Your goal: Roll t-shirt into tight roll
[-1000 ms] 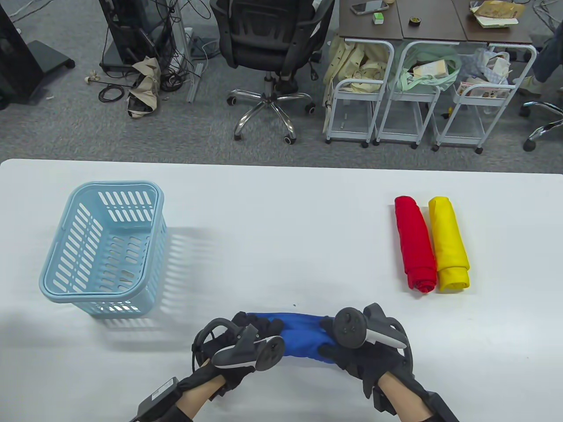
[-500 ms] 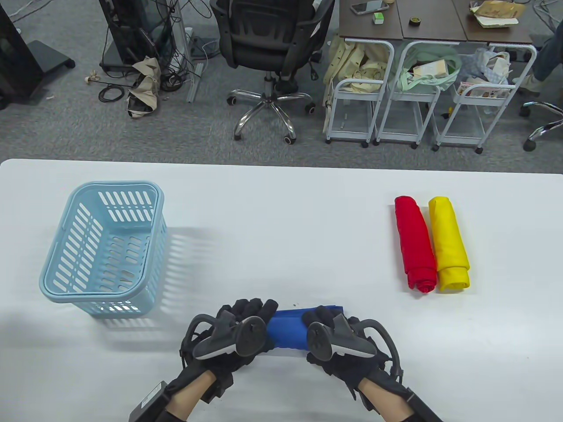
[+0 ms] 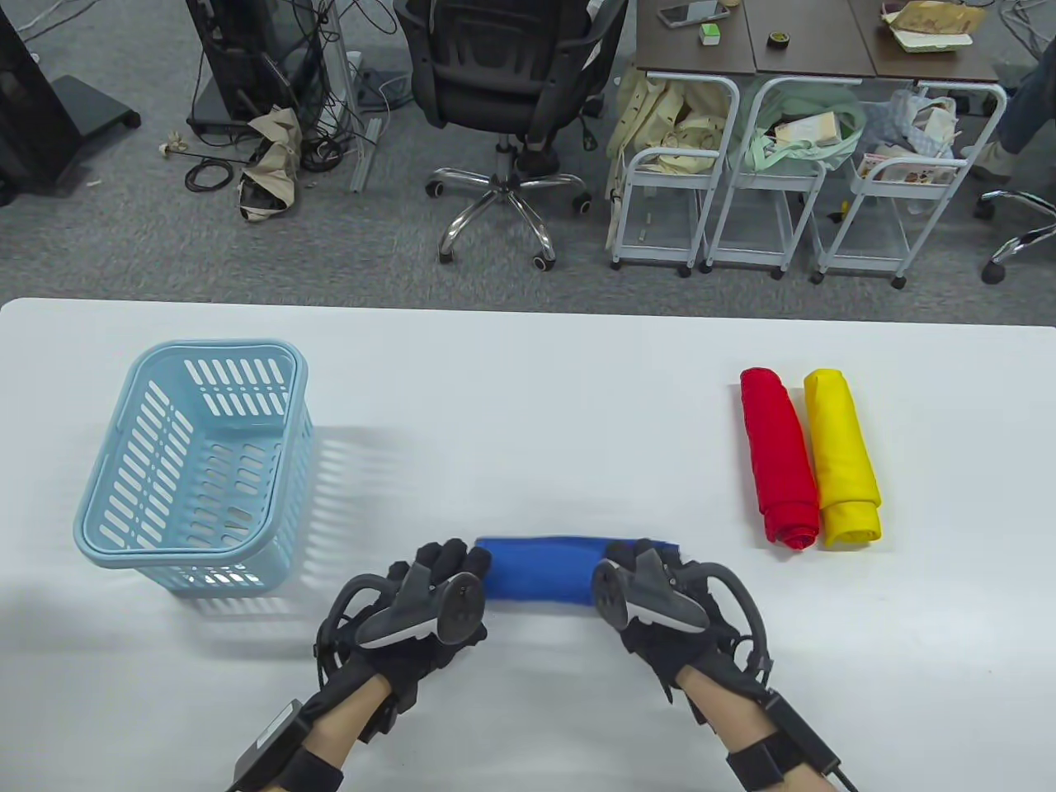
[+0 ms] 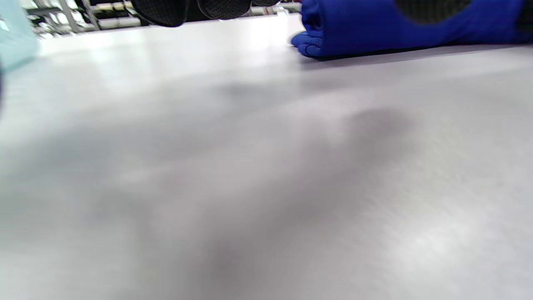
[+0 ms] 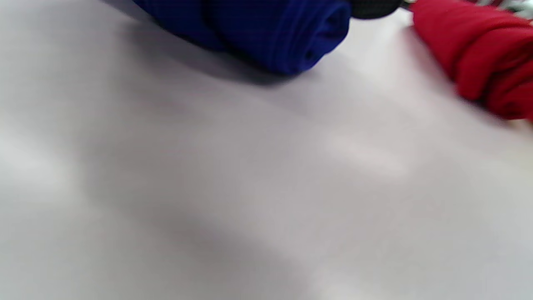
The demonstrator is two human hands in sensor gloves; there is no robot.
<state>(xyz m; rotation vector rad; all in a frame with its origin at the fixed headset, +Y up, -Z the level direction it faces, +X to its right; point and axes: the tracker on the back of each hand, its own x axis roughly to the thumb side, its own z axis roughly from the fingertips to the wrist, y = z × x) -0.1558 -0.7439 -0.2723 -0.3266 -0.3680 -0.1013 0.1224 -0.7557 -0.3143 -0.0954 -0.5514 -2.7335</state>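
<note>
The blue t-shirt [image 3: 540, 571] lies as a short roll across the table's near middle, its ends pointing left and right. My left hand [image 3: 445, 568] rests at the roll's left end, fingers stretched forward. My right hand [image 3: 637, 563] lies over the right end, fingers flat on the cloth. In the left wrist view the roll [image 4: 366, 29] sits top right, and my fingertips [image 4: 166, 10] hang just left of its end. The right wrist view shows the spiralled right end of the roll [image 5: 266, 37].
A red roll [image 3: 780, 462] and a yellow roll [image 3: 841, 462] lie side by side at the right; the red roll [image 5: 479, 54] is close to my right hand. A light blue slotted basket [image 3: 173, 559] stands at the left. Chairs and carts stand beyond the white table [image 3: 528, 396].
Both hands have moved away from the table's near edge, and the blue roll has turned forward under them. The hands have spread toward the roll's ends, and the roll has straightened.
</note>
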